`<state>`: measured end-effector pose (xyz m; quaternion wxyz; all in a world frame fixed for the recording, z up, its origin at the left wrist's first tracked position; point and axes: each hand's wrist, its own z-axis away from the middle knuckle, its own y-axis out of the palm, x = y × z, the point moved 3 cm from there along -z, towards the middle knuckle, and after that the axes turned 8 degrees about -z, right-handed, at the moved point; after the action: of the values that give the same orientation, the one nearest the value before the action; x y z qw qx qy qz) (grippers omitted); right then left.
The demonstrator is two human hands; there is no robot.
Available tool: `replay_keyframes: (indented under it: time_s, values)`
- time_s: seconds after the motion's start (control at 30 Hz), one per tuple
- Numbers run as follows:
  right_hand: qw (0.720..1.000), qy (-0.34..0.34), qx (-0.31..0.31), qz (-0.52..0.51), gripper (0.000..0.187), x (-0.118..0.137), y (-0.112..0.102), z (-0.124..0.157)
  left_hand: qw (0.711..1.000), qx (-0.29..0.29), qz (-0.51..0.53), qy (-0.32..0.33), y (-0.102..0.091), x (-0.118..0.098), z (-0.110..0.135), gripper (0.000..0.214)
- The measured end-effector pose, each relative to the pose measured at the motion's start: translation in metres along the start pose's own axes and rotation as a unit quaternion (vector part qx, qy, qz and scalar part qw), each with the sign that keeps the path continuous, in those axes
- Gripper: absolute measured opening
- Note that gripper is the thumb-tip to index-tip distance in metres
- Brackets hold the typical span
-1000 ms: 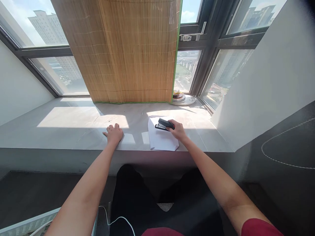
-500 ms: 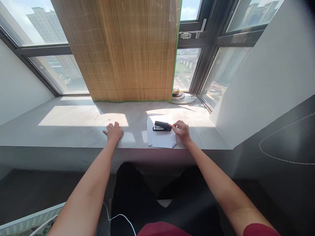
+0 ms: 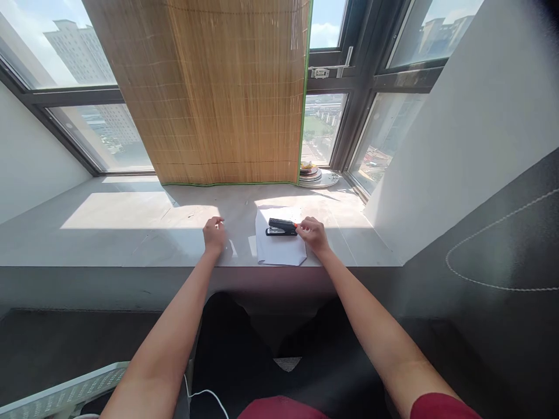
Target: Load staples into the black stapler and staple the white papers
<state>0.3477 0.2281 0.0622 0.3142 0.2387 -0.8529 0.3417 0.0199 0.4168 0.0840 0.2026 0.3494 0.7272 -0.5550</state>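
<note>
A black stapler (image 3: 282, 227) with an orange patch at its right end lies on white paper (image 3: 279, 250) on the window sill. My right hand (image 3: 312, 234) comes in from the right and grips the stapler's orange end between thumb and fingers. To the left of the paper, my left hand (image 3: 213, 235) hovers at the sill, slightly blurred, fingers loosely bent and holding nothing. It is apart from both paper and stapler.
The pale sill (image 3: 131, 244) runs along the windows, with its edge near my knees. A bamboo blind (image 3: 227, 105) hangs down to its back. Stacked plates (image 3: 315, 176) stand in the back right corner. A white cable (image 3: 209, 393) and a perforated plastic rack (image 3: 82, 387) are low on the left.
My left hand has lifted from the sill and moved right, toward the paper, its fingers now more bent. My right hand stays on the stapler. The view has shifted slightly.
</note>
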Motion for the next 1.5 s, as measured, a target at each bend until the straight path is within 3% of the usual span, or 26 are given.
replay_keyframes:
  time_s: [0.1, 0.17, 0.23, 0.37, 0.53, 0.6, 0.7, 0.8, 0.87, 1.0, 1.1, 1.27, 1.37, 1.5]
  values:
    - [1.0, -0.01, 0.014, 0.016, 0.031, 0.0, 0.004, 0.0, 0.996, 0.034, 0.074, 0.043, 0.034, -0.04, 0.014, 0.028]
    - [0.999, -0.014, 0.021, 0.021, 0.03, 0.0, 0.006, 0.0, 0.978, 0.062, 0.192, 0.062, 0.056, -0.06, 0.022, 0.03]
    - [0.999, -0.016, 0.028, 0.028, 0.03, -0.001, 0.007, 0.0, 0.953, 0.077, 0.29, 0.038, 0.074, -0.068, 0.025, 0.03]
    - [0.999, -0.01, 0.036, 0.036, 0.029, -0.001, 0.006, 0.003, 0.924, 0.076, 0.372, -0.048, 0.092, -0.06, 0.024, 0.03]
    - [0.999, -0.034, 0.026, -0.001, 0.014, 0.003, 0.003, 0.001, 0.892, 0.1, 0.432, -0.092, 0.094, -0.057, 0.023, 0.035]
    - [0.998, -0.038, 0.045, -0.027, 0.028, 0.004, 0.008, -0.004, 0.893, 0.107, 0.428, -0.091, 0.093, -0.06, 0.026, 0.035]
    - [0.99, -0.012, 0.128, -0.049, 0.047, 0.003, 0.022, -0.012, 0.887, 0.09, 0.446, -0.074, 0.089, -0.065, 0.031, 0.034]
    - [0.984, 0.011, 0.172, -0.035, 0.035, 0.006, 0.031, -0.017, 0.855, 0.076, 0.509, -0.055, 0.084, -0.066, 0.033, 0.029]
    - [0.989, 0.013, 0.148, -0.015, 0.024, 0.016, 0.033, -0.016, 0.831, 0.076, 0.547, -0.069, 0.081, -0.062, 0.032, 0.031]
    - [0.993, -0.068, 0.086, 0.043, 0.017, 0.059, 0.04, -0.007, 0.765, 0.093, 0.611, -0.179, 0.078, -0.045, 0.026, 0.05]
    - [0.976, -0.171, 0.098, 0.096, 0.026, 0.094, 0.058, 0.002, 0.716, 0.099, 0.658, -0.212, 0.076, -0.037, 0.022, 0.055]
    - [0.933, -0.296, 0.151, 0.136, 0.041, 0.111, 0.09, 0.01, 0.701, 0.091, 0.683, -0.186, 0.076, -0.034, 0.021, 0.053]
    - [0.931, -0.302, 0.16, 0.128, 0.039, 0.108, 0.092, 0.013, 0.69, 0.083, 0.694, -0.188, 0.078, -0.032, 0.022, 0.054]
    - [0.951, -0.259, 0.119, 0.12, 0.036, 0.103, 0.074, 0.014, 0.68, 0.084, 0.701, -0.199, 0.079, -0.031, 0.02, 0.051]
